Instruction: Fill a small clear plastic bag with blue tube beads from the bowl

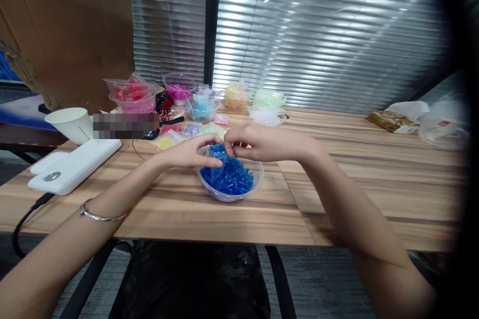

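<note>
A clear plastic bowl (259,178) stands near the table's front edge, filled with short blue plastic pieces (235,180). Over its left side, my left hand (196,152) curls its thumb and fingers around a small clear plastic bag (218,162), which has blue pieces at its mouth. The bag's lower end reaches down among the pieces in the bowl. My right hand (249,140) is bent over the bowl's far rim beside the bag, fingertips pinched together. What those fingertips hold, if anything, is too small to make out.
Behind the bowl lie small bags, one with yellow bits (167,140). Farther back stand tubs of red pieces (132,93), magenta pieces (178,90) and light-blue pieces (202,108). A paper cup (71,122) and white power bank (77,164) sit left; a tissue pack (392,120) lies right.
</note>
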The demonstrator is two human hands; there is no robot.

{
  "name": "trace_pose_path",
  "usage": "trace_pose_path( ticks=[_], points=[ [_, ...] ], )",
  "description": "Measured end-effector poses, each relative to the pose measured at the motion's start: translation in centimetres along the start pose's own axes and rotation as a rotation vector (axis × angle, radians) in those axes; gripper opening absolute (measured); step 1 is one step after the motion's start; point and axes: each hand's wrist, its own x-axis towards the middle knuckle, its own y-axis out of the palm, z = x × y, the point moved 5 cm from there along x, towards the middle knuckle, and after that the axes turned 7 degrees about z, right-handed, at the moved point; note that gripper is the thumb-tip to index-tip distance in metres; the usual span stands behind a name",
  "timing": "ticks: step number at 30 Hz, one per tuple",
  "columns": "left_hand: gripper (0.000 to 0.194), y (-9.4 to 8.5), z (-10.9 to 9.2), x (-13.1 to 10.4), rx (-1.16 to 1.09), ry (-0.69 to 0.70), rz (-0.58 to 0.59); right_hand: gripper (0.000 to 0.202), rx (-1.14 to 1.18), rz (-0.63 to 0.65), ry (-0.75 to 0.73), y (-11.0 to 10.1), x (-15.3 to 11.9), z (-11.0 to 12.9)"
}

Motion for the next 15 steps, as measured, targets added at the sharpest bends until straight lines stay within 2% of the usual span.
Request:
trace_pose_path(
  ticks=[5, 9, 15],
  points=[
    [0.049, -0.1, 0.0, -0.2, 0.018, -0.03, -0.003, 0.022, 0.044, 0.242, 0.056, 1.8, 0.0, -0.6],
    [0.048, -0.1, -0.2, -0.2, 0.03, -0.043, 0.002, 0.045, -0.014, 0.395, 0.126, 3.8, 0.3, -0.9],
    [0.047, -0.3, -0.2, -0.2, 0.038, -0.03, -0.011, 0.029, -0.094, 0.453, 0.101, 5.6, 1.5, -0.6]
  ],
)
